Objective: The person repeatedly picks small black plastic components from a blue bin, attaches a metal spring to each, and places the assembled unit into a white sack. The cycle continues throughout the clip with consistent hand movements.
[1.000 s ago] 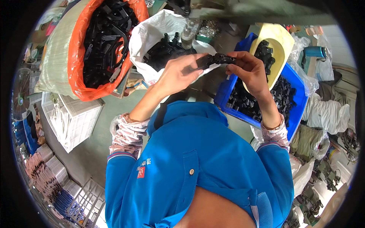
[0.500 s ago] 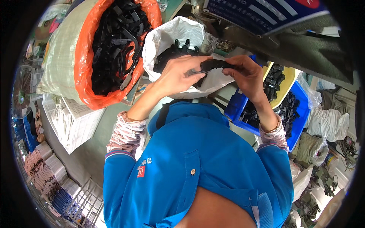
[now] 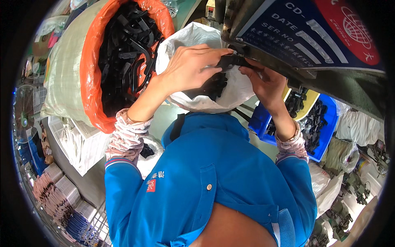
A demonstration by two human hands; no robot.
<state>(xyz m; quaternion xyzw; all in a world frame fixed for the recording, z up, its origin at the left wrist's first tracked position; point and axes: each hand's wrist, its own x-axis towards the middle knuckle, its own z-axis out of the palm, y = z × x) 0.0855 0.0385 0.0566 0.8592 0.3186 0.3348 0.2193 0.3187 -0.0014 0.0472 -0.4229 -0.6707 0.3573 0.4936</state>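
Observation:
A black curved plastic part [image 3: 228, 62] spans the space between my two hands, over the white-lined bag. My left hand [image 3: 187, 71] pinches its left end between thumb and fingers. At its other end, my right hand [image 3: 266, 84] has thumb and fingers closed on it, partly in the shadow of the machine. The part's far side lies close against the dark machine body [image 3: 284, 61]; whether it touches cannot be made out. Below my hands, the white bag [image 3: 234, 88] holds more black parts [image 3: 210, 88].
An orange-lined sack [image 3: 91, 70] full of black parts stands to the left, above a white crate [image 3: 78, 152]. On the right, a blue bin [image 3: 329, 131] and a yellow tray [image 3: 311, 99] hold small black pieces. A machine with a blue-and-red plate [image 3: 304, 35] overhangs the upper right.
Both hands have carried the black part slightly forward, closer to the machine. The view has shifted, so the machine's plate shows larger and more of the bag's contents is visible.

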